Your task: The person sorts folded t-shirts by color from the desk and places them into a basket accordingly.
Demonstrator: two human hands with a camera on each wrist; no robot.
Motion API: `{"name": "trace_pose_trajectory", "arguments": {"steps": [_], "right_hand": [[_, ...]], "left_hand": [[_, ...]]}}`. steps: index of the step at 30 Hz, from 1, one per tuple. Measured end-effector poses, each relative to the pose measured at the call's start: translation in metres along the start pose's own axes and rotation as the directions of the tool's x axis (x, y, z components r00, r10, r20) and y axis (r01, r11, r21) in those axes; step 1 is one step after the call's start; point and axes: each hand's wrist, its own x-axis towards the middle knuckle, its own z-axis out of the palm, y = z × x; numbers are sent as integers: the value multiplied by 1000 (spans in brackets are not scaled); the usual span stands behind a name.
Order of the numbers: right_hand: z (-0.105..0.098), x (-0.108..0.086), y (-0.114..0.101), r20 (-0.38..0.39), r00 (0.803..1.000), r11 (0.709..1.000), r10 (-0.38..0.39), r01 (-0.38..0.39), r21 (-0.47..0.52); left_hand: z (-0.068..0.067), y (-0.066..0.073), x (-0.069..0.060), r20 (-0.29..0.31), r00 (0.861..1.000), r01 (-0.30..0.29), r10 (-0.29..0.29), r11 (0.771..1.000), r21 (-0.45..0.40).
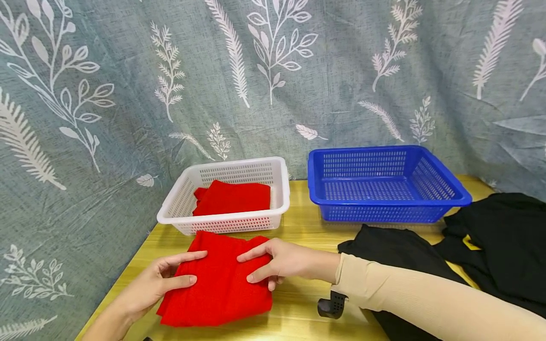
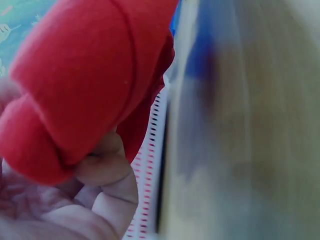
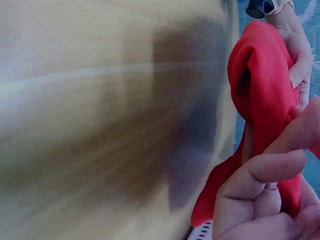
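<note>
A folded red cloth [image 1: 222, 284] is held up off the table between both hands, in front of the white basket [image 1: 230, 222]. My left hand [image 1: 153, 284] grips its left edge, thumb and index finger on the upper face. The left wrist view shows fingers of the left hand [image 2: 100, 185] curled under the fold of the red cloth [image 2: 95, 65]. At the opposite edge my right hand [image 1: 277, 263] pinches the fabric. From the right wrist, the right hand [image 3: 265, 195] has bent fingers around the red cloth [image 3: 267, 85]. Another folded red cloth [image 1: 234, 198] lies inside the white basket.
To the right of the white basket stands a blue basket [image 1: 384, 203] with nothing in it. Black garments [image 1: 503, 246] lie spread on the right of the yellowish wooden table [image 1: 298, 308], partly under the right sleeve. A patterned curtain [image 1: 273, 128] hangs behind.
</note>
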Motion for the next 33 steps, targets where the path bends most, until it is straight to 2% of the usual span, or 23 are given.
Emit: {"name": "trace_pose_trajectory", "arguments": {"steps": [2,9,16,20,24,33], "right_hand": [[-4,-4,-6,4,1000,1000,-19,20,-18],[-22,-15,-28,-11,998,994,-66,64,-84],[-39,-16,-49,-19,996,989,-85,82,-125],[-49,-15,-58,-31,994,983,-106,100,-155],[-60,-10,-65,-40,992,981,-117,110,-159],[-86,3,-83,-73,990,971,-122,104,-216]], "left_hand": [[1,6,0,-11,1000,-23,23,1000,18],[3,30,4,-24,995,-97,96,994,-45],[-1,52,11,-78,986,-149,148,989,-5],[-7,63,20,-69,981,-183,183,983,8],[-13,74,30,-89,977,-192,193,981,22],[-25,91,61,-111,977,-180,180,984,1]]}}
